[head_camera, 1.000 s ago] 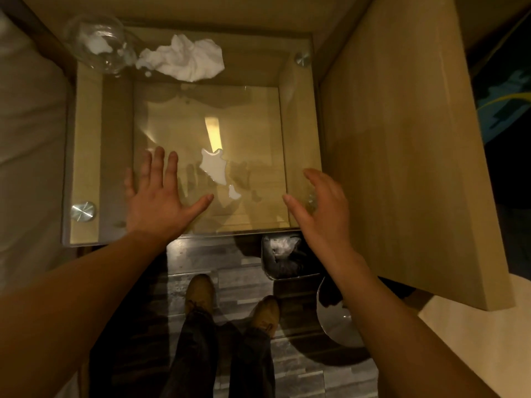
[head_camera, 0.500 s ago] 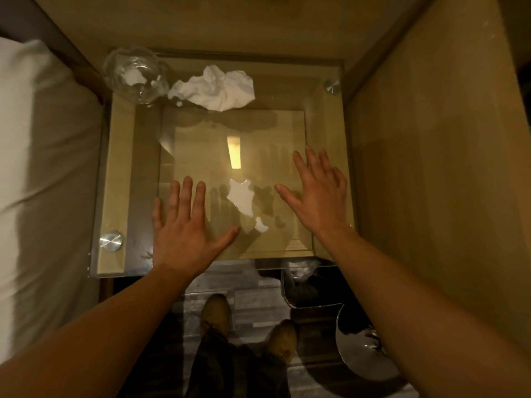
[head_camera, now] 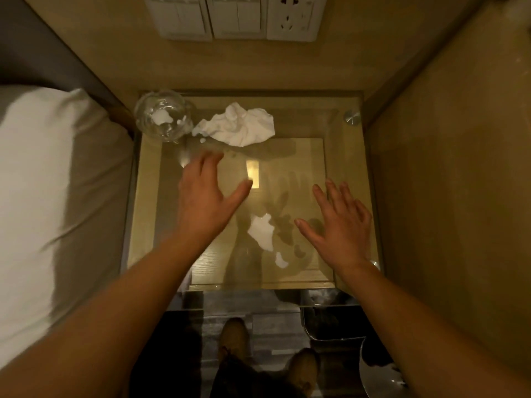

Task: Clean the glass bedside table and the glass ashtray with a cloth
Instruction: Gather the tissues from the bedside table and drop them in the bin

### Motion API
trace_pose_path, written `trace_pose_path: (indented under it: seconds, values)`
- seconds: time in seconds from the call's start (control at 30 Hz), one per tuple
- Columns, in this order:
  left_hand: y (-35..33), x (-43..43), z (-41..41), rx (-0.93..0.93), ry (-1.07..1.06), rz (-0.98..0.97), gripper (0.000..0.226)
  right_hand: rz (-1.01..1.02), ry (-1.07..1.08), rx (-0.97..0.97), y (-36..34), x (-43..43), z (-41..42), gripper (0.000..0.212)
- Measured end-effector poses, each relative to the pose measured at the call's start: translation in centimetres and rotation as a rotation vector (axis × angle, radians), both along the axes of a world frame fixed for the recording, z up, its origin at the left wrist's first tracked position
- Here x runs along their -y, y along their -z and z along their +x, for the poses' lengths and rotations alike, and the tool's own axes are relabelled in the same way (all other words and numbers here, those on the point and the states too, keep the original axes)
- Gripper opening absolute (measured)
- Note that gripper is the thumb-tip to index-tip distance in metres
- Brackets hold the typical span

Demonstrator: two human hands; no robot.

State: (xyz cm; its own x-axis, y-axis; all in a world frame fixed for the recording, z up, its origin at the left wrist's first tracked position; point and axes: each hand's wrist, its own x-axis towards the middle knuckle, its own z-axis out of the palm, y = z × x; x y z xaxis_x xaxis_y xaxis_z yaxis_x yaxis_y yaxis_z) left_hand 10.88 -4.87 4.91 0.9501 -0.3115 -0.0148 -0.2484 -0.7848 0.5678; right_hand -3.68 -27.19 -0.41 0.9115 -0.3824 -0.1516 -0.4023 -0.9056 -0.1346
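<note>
The glass bedside table [head_camera: 339,156] fills the middle of the view, its clear top over a wooden shelf. A round glass ashtray [head_camera: 161,117] stands on its far left corner. Right beside the ashtray lies a crumpled white cloth [head_camera: 241,127], near the far edge. My left hand [head_camera: 205,196] hovers over the table's left-middle, fingers spread and blurred, a short way in front of the cloth and ashtray. My right hand [head_camera: 340,225] is spread flat over the table's right side. Neither hand holds anything. White glare patches show on the glass between the hands.
A bed with a white pillow [head_camera: 48,182] borders the table's left side. A wooden panel [head_camera: 454,196] rises on the right. Wall switches and a socket [head_camera: 235,15] sit above the table's far edge. My shoes [head_camera: 235,334] and a shiny bin [head_camera: 379,369] are on the floor below.
My left hand has moved forward toward the cloth and ashtray. The right hand stays spread over the right side. The view has tilted up, bringing the wall switches into sight.
</note>
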Motion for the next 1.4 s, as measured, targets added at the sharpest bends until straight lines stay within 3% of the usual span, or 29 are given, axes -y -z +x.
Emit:
trace_pose_path:
  seconds: [0.13, 0.37, 0.43, 0.63, 0.83, 1.07, 1.4]
  values:
    - [0.4, 3.9, 6.6, 0.003, 0.078, 0.001, 0.076, 0.004, 0.001, -0.008, 0.1, 0.0, 0.1, 0.079]
    - [2.4, 5.9, 10.5, -0.011, 0.264, 0.371, 0.057, -0.002, -0.004, 0.003, 0.3, 0.1, 0.0, 0.079]
    - [2.7, 5.8, 10.5, 0.042, 0.270, 0.390, 0.047, -0.002, -0.002, 0.009, 0.3, 0.1, 0.0, 0.079]
    - [2.8, 5.4, 10.7, 0.097, 0.254, 0.238, 0.020, -0.002, -0.001, 0.010, 0.4, 0.1, -0.1, 0.079]
    - [1.2, 4.1, 8.2, 0.067, 0.214, 0.031, 0.015, 0.012, 0.007, 0.023, 0.3, 0.0, -0.1, 0.079]
    - [-3.2, 1.0, -1.4, 0.029, 0.080, -0.203, 0.008, 0.118, 0.010, 0.052, 0.0, 0.3, -0.2, 0.076]
    - [-5.3, 1.1, -16.5, -0.190, 0.114, -0.280, 0.008, 0.226, 0.014, 0.125, -3.7, 1.2, -5.5, 0.071]
